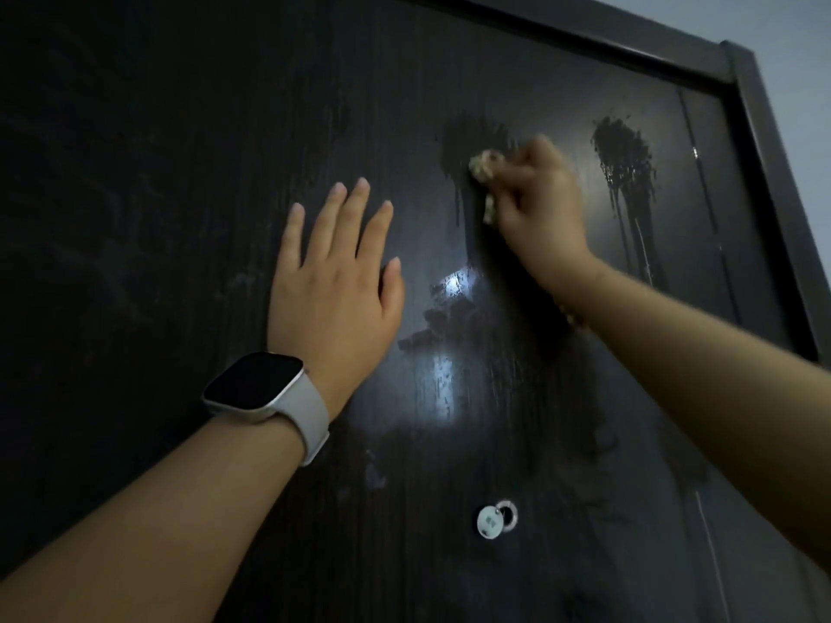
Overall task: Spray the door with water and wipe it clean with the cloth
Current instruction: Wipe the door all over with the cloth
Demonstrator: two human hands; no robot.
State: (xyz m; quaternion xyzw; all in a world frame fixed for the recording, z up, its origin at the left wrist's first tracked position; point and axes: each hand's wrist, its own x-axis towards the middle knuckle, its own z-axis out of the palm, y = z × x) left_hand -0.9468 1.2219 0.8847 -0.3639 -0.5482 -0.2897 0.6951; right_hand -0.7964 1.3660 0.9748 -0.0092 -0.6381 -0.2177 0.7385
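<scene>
- The door [135,173] fills almost the whole frame — a dark, wood-grained panel seen from below, its frame [764,128] running along the upper right of the picture.
- The left hand [335,281] lies flat on the door at centre-left, fingers straight and slightly spread, palm against the surface; it holds nothing.
- A watch [265,388] with a pale strap sits on the left wrist, lower left of centre.
- The right hand [535,204] is at upper centre-right, fingers curled round a bunched pale cloth [483,166] and pressing it to the door; the hand is somewhat blurred.
- The cloth shows only at the hand's left edge, touching a wet patch [467,137] whose drips run downward.
- A second wet patch [625,155] lies farther right, near the frame, apart from the hand — it too has long drips beneath it.
- Damp streaks with a bright reflection [449,353] show at centre, between the two forearms.
- A small round peephole with its cover [492,521] swung aside sits at lower centre.
</scene>
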